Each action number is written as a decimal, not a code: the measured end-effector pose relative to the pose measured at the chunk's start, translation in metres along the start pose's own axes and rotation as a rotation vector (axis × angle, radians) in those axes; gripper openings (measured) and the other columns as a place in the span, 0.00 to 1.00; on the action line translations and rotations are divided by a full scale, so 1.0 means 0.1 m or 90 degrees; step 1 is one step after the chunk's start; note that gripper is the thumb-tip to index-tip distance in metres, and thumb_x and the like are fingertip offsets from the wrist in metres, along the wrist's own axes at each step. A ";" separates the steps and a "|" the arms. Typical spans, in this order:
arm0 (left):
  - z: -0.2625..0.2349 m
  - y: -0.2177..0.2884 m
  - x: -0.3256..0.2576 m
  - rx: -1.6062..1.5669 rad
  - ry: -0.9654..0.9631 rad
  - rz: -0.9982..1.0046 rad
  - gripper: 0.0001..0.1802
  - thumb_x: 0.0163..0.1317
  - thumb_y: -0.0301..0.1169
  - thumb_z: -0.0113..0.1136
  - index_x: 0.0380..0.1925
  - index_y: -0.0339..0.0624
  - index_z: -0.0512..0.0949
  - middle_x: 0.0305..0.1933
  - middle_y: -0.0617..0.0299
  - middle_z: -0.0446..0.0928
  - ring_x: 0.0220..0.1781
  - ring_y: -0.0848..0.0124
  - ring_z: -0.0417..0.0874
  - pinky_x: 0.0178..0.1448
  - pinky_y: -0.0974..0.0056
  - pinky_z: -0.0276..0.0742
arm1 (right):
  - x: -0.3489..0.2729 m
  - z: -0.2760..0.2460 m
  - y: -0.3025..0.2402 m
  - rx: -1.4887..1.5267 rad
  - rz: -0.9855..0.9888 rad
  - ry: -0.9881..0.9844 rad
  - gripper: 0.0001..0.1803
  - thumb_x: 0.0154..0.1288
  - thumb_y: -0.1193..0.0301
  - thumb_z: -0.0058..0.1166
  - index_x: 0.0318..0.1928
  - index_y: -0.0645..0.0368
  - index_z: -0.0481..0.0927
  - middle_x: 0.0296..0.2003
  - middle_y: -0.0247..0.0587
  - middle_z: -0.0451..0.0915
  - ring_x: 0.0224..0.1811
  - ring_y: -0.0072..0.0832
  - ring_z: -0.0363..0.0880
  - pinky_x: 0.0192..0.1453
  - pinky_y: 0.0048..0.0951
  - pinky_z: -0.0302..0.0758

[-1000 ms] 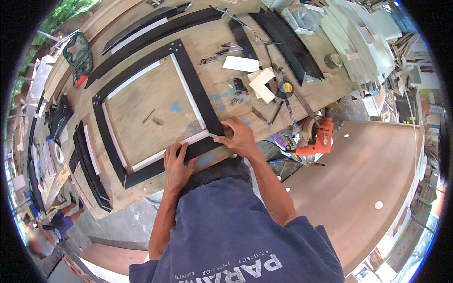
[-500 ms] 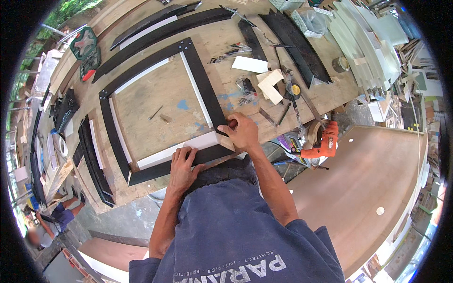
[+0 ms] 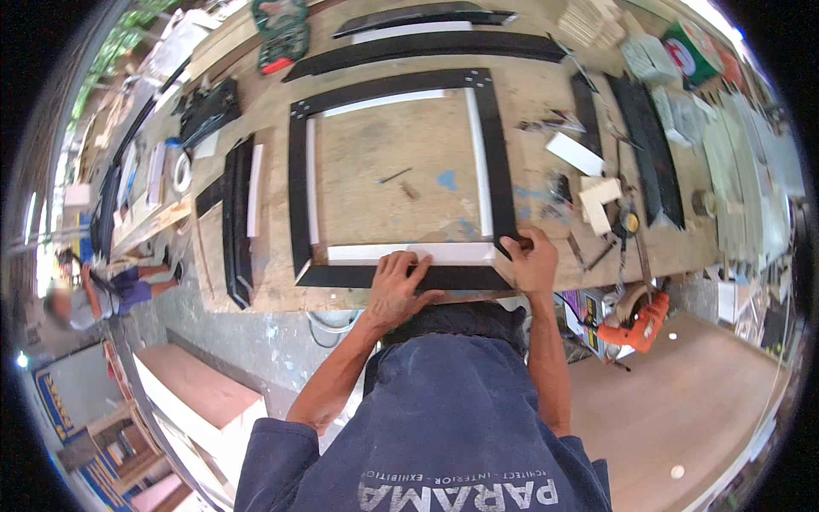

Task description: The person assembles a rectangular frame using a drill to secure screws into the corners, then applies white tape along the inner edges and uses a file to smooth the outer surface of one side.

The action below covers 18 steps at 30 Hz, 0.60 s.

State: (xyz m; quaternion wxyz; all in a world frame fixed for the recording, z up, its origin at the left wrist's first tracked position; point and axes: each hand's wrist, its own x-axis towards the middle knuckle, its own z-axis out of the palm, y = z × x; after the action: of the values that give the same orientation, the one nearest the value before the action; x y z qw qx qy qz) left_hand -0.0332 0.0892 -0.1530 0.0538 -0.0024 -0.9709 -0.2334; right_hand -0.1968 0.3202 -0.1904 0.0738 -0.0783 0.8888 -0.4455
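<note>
On the workbench before me lies a rectangular black frame [image 3: 300,196] with white strips along its inner edges. Metal fasteners show at its two far corners. My left hand [image 3: 401,286] grips the middle of the near rail [image 3: 337,276], fingers over its white strip [image 3: 358,253] and thumb by the near edge. At the near right corner my right hand [image 3: 532,263] holds the lower end of the right rail [image 3: 493,171], thumb on its black face. Pale mitred ends show at both near corners. The fingers' undersides are hidden.
More black lengths lie beyond the frame [image 3: 426,53], on its left [image 3: 239,222] and right [image 3: 648,145]. L-shaped wooden pieces [image 3: 597,205] sit to the right. An orange power tool [image 3: 636,324] is off the bench's right front. Another person [image 3: 107,294] is at far left.
The view has turned, so the frame now appears squarer and farther right. My left fingers look straighter on the near rail. Both hands remain on the frame.
</note>
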 end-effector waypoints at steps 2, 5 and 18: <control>-0.15 -0.26 -0.24 0.053 0.025 -0.049 0.40 0.44 0.43 0.82 0.59 0.41 0.80 0.51 0.54 0.76 0.55 0.52 0.76 0.60 0.48 0.73 | 0.00 0.00 -0.07 0.024 0.040 -0.010 0.19 0.54 0.67 0.76 0.40 0.66 0.84 0.31 0.47 0.85 0.32 0.39 0.86 0.39 0.37 0.80; -0.19 -0.51 -0.57 0.067 0.048 -0.082 0.41 0.43 0.43 0.82 0.60 0.41 0.80 0.53 0.54 0.75 0.57 0.52 0.75 0.63 0.48 0.72 | 0.01 0.02 -0.04 0.022 0.054 -0.018 0.19 0.55 0.66 0.76 0.39 0.66 0.84 0.31 0.47 0.84 0.31 0.38 0.85 0.39 0.36 0.79; -0.20 -0.44 -0.69 0.019 -0.037 -0.040 0.38 0.50 0.43 0.78 0.61 0.40 0.78 0.57 0.53 0.74 0.61 0.49 0.74 0.65 0.45 0.69 | 0.12 -0.03 0.02 0.002 0.052 -0.026 0.19 0.57 0.62 0.76 0.37 0.65 0.85 0.30 0.47 0.86 0.30 0.38 0.85 0.38 0.37 0.79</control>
State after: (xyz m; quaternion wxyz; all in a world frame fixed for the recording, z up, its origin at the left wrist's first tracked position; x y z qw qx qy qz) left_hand 0.0367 0.0419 -0.1626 0.0184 0.0219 -0.9750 -0.2202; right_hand -0.2093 0.3217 -0.1908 0.1100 -0.0510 0.8887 -0.4422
